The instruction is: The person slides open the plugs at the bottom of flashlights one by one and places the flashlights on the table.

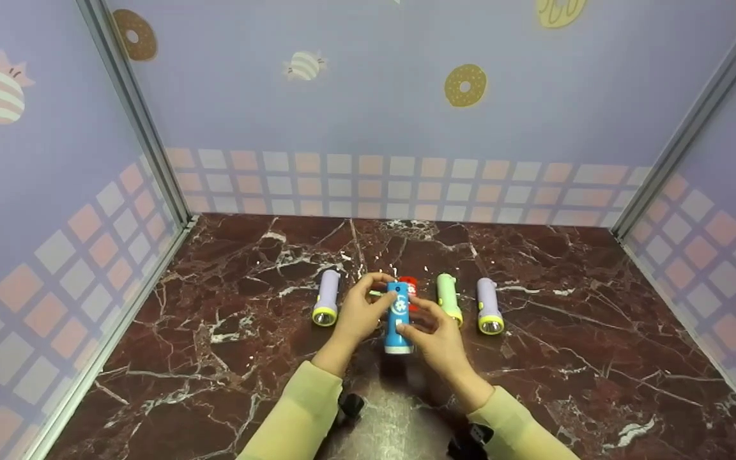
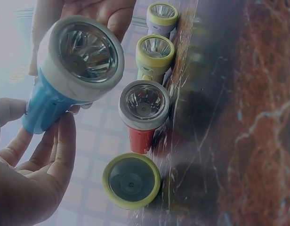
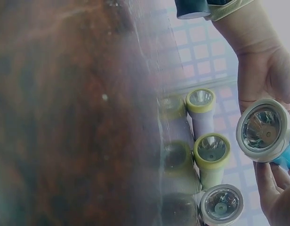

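Note:
A blue flashlight (image 1: pixel 398 332) with a white rim is raised above the table, its lens end toward the person. My left hand (image 1: pixel 361 311) pinches its tail end between thumb and fingers, which the left wrist view also shows. On the other side my right hand (image 1: pixel 439 340) holds the barrel, thumb on the front near the switch. Just behind the blue one is a red flashlight (image 2: pixel 141 139), largely hidden in the head view. A green flashlight (image 3: pixel 212 175) stands near it, mostly covered by the left hand in the head view.
On the left lies a purple flashlight (image 1: pixel 327 298) with a yellow rim. To the right are another green flashlight (image 1: pixel 448 294) and a second purple flashlight (image 1: pixel 488 305). Patterned panels (image 1: pixel 368 115) enclose the dark red marble table (image 1: pixel 214 358) at the back and sides.

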A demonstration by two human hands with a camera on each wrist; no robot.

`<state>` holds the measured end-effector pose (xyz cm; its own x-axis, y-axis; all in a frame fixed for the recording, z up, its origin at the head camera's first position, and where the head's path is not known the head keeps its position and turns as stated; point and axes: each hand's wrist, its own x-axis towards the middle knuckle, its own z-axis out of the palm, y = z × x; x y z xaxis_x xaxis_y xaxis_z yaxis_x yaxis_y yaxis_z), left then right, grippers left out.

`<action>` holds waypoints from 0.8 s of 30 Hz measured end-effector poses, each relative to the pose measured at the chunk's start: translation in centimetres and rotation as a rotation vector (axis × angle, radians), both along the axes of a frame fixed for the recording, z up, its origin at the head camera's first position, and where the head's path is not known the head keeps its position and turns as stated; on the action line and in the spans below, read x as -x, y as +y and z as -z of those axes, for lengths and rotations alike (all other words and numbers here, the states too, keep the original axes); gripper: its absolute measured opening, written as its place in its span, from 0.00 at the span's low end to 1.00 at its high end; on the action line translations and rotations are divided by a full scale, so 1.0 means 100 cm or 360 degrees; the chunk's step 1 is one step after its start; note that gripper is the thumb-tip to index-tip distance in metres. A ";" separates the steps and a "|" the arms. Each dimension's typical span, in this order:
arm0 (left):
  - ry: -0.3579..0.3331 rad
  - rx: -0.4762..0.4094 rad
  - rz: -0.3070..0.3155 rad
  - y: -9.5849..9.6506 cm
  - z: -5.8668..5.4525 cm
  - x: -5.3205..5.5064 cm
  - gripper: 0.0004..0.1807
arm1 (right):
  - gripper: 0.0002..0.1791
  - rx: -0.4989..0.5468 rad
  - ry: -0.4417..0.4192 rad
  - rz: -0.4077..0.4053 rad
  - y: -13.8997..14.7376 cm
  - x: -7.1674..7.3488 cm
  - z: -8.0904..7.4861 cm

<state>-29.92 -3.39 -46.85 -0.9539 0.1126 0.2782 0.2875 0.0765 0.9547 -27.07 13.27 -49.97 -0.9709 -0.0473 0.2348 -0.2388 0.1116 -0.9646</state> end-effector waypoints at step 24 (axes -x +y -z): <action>0.0018 -0.0011 0.0057 0.000 -0.023 -0.016 0.16 | 0.29 -0.0051 0.0007 0.0015 0.000 -0.002 -0.002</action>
<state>-28.28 -3.44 -44.52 -0.9461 0.1444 0.2898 0.3006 0.0593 0.9519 -26.84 13.30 -49.80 -0.9702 -0.0459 0.2378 -0.2420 0.1445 -0.9595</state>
